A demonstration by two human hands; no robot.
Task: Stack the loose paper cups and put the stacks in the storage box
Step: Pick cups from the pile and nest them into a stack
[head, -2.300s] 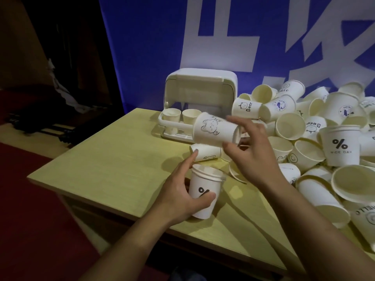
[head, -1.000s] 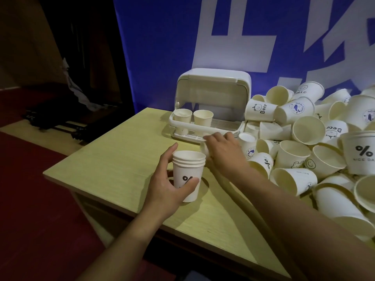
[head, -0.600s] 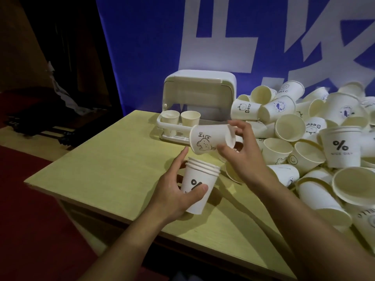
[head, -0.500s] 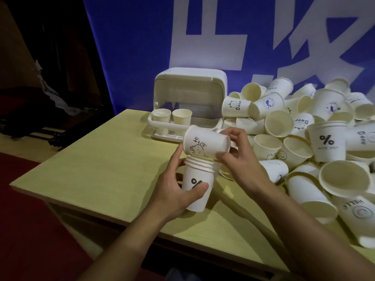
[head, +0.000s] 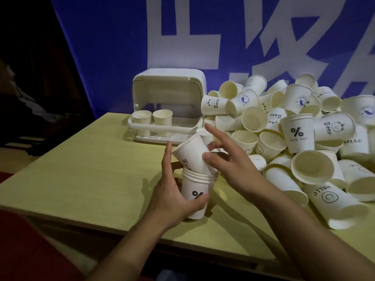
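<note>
Gripped by the left hand [head: 172, 196], a cup stack [head: 195, 192] stands on the table [head: 91, 169]. Right hand [head: 229, 165], thumb and fingers pinching, tilts a cup [head: 192, 154] into its top. Beyond sits the storage box [head: 168, 104]; rightward, loose cups [head: 300, 136].

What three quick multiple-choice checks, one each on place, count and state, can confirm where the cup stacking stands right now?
1. Where does the storage box sit?
A. Left of the loose cup pile
B. On the floor
C. Right of the pile

2. How many cups show in the box?
A. None
B. Two
C. Six

3. How is the Hi cup?
A. Tilted, entering the % stack
B. Lying on the table
C. Crushed flat

A: the box stands at the pile's left edge. B: two upright cups show. A: the right hand tips the cup in while the left hand grips the stack.
</note>
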